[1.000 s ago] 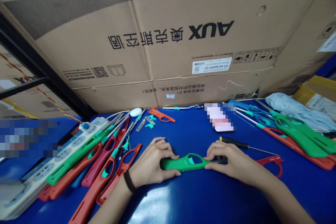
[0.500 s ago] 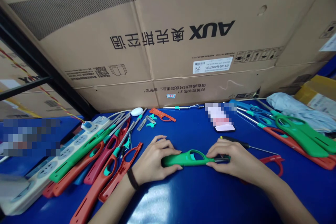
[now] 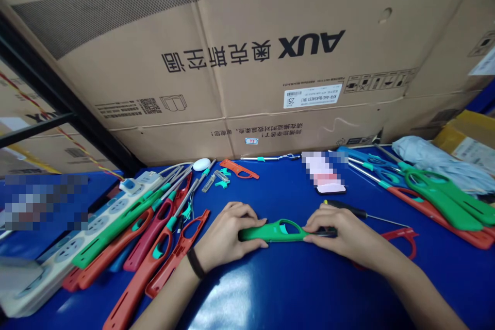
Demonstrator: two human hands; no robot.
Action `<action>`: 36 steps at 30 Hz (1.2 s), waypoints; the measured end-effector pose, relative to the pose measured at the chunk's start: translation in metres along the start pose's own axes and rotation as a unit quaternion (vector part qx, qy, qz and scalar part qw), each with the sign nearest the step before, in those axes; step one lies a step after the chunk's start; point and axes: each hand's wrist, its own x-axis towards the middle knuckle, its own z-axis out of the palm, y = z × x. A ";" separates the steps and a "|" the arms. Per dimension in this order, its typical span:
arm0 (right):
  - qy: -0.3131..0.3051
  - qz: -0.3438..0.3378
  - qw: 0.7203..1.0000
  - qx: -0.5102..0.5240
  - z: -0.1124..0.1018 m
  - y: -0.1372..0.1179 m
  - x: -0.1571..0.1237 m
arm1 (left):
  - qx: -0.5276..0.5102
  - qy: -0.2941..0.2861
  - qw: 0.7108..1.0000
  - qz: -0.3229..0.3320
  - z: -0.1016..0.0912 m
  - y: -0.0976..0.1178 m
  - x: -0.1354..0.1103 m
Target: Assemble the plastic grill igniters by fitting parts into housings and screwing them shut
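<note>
A green gas lighter [image 3: 273, 231] lies crosswise between both hands, just above or on the blue table. My left hand [image 3: 232, 232] is closed round the end of its handle, thumb along the near edge and fingers over the far side. The turquoise trigger [image 3: 285, 228] shows inside the lighter's loop. My right hand [image 3: 332, 228] pinches the other end, where the metal tube begins; most of that tube is hidden under the fingers. Just beyond the right hand lies a screwdriver [image 3: 359, 212] with a black and yellow handle. A red shell half [image 3: 406, 240] is partly hidden behind the right forearm.
On the left, several lighters [image 3: 135, 283] lie beside a white power strip [image 3: 96, 224]. More green shells [image 3: 444, 198] and lighters are at right. A phone [image 3: 328, 178], small clear tanks [image 3: 209, 183] and an orange shell [image 3: 240, 168] lie toward the cardboard box [image 3: 247, 82] at the back.
Both hands keep their hold on the green lighter. The right hand and the lighter's tube end have shifted very slightly to the left.
</note>
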 end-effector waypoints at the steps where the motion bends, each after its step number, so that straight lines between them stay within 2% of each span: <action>1: -0.002 0.000 1.000 0.002 0.000 0.000 0.000 | 0.003 -0.004 1.000 -0.006 0.000 0.000 0.000; 7: -0.003 -0.001 1.000 -0.008 0.000 -0.002 0.000 | 0.022 -0.007 1.000 -0.015 0.000 0.003 -0.001; 13: 0.000 0.000 1.000 -0.002 -0.001 -0.003 -0.001 | 0.039 0.011 0.999 0.028 -0.002 0.003 0.000; 18: -0.012 0.006 1.000 -0.008 0.000 -0.006 -0.001 | 0.096 0.015 0.993 0.071 -0.001 0.004 0.000; 26: 0.035 -0.019 0.995 -0.087 0.005 -0.007 0.001 | 0.239 0.084 0.954 0.159 0.014 -0.005 0.000; 31: 0.061 -0.069 0.983 -0.156 0.009 -0.009 0.004 | 0.255 0.118 0.947 0.158 0.014 -0.005 -0.001; 36: 0.070 -0.079 0.976 -0.190 0.009 -0.010 0.006 | 0.233 0.105 0.954 0.155 0.013 -0.001 0.000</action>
